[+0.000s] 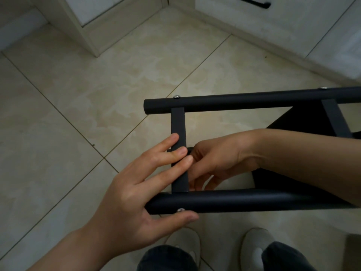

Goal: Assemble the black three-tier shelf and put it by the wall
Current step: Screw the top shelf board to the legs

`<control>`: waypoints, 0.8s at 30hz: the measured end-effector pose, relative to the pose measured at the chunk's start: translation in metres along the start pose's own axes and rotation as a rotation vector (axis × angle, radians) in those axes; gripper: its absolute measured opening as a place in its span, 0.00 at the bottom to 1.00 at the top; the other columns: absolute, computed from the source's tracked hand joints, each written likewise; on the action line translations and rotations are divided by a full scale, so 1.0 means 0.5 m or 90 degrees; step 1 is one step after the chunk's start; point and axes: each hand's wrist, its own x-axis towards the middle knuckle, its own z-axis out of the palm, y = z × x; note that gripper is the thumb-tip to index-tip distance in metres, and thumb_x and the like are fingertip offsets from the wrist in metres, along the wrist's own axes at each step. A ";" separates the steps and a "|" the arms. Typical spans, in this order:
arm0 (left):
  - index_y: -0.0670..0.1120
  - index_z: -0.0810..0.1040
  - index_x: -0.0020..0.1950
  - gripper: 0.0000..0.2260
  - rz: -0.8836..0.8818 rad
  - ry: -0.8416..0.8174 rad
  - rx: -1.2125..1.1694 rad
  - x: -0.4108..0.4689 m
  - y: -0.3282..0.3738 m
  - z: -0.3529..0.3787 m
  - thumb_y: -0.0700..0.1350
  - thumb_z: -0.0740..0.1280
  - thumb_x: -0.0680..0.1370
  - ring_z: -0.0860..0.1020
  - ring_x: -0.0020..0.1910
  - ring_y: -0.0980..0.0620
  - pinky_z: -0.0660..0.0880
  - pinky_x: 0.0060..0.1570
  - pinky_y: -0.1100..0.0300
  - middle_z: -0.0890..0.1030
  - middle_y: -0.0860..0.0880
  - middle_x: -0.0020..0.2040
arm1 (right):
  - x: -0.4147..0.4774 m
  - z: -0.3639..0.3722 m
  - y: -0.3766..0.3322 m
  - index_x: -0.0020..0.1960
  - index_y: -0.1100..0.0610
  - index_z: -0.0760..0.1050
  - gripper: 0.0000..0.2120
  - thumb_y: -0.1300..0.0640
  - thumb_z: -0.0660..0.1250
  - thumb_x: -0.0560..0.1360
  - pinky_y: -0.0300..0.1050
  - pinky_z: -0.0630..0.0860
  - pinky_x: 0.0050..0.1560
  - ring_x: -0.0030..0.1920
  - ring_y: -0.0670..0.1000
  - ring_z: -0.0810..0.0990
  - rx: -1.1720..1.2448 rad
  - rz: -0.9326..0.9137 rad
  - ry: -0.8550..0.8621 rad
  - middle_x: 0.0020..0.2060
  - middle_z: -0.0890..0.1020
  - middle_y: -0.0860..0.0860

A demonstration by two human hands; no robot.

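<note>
Your shoes and trouser knees sit at the bottom edge, and just above them your left hand rests spread on the black shelf frame: fingers flat across the short crossbar, thumb lying under the near tube beside a silver screw. Your right hand reaches in from the right between the two tubes, fingers curled at the crossbar's far face; whether it pinches a fastener you cannot tell. The frame lies on its side above the tiled floor, its long tubes running left to right, open end toward your left hand. The wall stands well beyond, so the frame likely needs turning upright before it goes there.
</note>
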 end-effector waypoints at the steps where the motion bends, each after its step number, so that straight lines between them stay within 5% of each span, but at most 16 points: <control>1: 0.41 0.74 0.68 0.27 0.001 0.000 -0.001 -0.001 0.000 0.000 0.58 0.70 0.77 0.68 0.76 0.44 0.69 0.72 0.50 0.76 0.45 0.68 | 0.003 0.002 0.001 0.52 0.60 0.79 0.07 0.58 0.64 0.80 0.48 0.72 0.55 0.46 0.50 0.78 0.002 -0.001 -0.002 0.44 0.81 0.53; 24: 0.43 0.76 0.67 0.27 -0.034 -0.002 -0.056 0.001 0.006 -0.002 0.56 0.73 0.74 0.68 0.77 0.45 0.68 0.73 0.52 0.75 0.45 0.68 | -0.011 -0.009 0.006 0.44 0.55 0.81 0.08 0.62 0.65 0.79 0.42 0.74 0.50 0.42 0.46 0.79 0.046 -0.013 -0.034 0.40 0.83 0.49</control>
